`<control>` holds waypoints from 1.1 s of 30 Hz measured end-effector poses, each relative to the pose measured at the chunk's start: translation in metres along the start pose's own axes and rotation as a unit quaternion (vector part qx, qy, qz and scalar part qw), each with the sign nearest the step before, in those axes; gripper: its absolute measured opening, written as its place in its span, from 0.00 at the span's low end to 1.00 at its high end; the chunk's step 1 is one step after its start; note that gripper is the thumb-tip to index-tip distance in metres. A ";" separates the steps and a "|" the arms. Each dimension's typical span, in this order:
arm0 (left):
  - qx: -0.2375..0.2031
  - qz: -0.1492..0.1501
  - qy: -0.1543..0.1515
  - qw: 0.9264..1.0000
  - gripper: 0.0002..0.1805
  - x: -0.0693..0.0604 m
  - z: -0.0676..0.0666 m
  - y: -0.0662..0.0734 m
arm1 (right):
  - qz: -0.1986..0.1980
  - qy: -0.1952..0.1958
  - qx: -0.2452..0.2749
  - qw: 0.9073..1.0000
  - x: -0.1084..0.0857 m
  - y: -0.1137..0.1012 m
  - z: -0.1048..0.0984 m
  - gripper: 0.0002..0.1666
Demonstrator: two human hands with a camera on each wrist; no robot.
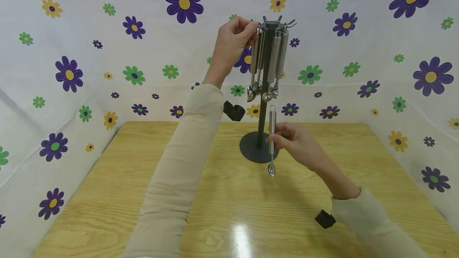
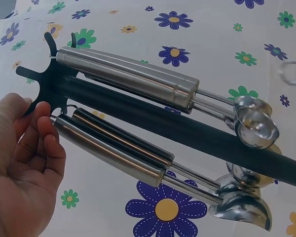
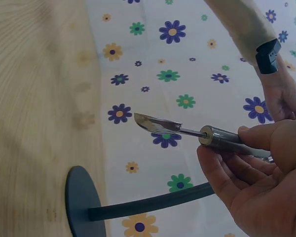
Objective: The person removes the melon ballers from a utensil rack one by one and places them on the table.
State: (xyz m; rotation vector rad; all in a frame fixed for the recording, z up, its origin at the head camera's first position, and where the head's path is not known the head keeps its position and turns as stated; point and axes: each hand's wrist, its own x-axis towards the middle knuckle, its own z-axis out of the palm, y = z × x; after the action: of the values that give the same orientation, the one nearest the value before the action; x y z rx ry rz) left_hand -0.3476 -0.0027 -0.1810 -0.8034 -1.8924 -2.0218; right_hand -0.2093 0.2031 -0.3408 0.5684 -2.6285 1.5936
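In the head view a dark utensil stand rises from a round base, with several steel utensils hanging from its top hooks. My left hand is at the top left of the stand. In the left wrist view its thumb and forefinger pinch one hook, beside a hanging scoop's steel handle. Lower and to the right, my right hand grips a small steel scoop by its handle, loop up and bowl down. In the right wrist view the scoop's bowl is shallow with a pointed tip.
The stand's base rests near the back edge of the wooden table. A white flower-printed cloth hangs behind and along both sides. Other hanging utensils, some with round bowls, surround the pole.
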 end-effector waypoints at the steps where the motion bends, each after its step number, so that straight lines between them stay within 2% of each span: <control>1: 0.001 0.002 0.001 1.000 0.06 0.000 0.000 0.000 | 0.001 -0.006 0.009 1.000 -0.001 0.003 0.002 0.15; 10: -0.004 0.006 -0.001 1.000 0.07 0.001 0.000 -0.002 | 0.031 -0.060 0.064 0.996 -0.011 0.032 0.013 0.16; 16: -0.005 0.006 -0.004 1.000 0.07 0.002 0.000 -0.003 | 0.052 -0.078 0.083 0.992 -0.019 0.047 0.016 0.19; 24: -0.006 0.009 -0.004 1.000 0.07 0.002 -0.001 -0.003 | 0.067 -0.072 0.069 0.993 -0.022 0.064 0.011 0.21; 33: -0.017 0.015 -0.010 1.000 0.07 0.000 -0.001 -0.004 | 0.085 -0.061 0.091 0.990 -0.024 0.085 0.001 0.25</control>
State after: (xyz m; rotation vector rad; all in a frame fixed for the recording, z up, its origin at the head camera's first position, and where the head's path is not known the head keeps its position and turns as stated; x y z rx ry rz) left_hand -0.3496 -0.0037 -0.1845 -0.8596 -1.8499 -2.0411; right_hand -0.2134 0.2443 -0.4190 0.4723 -2.7018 1.9231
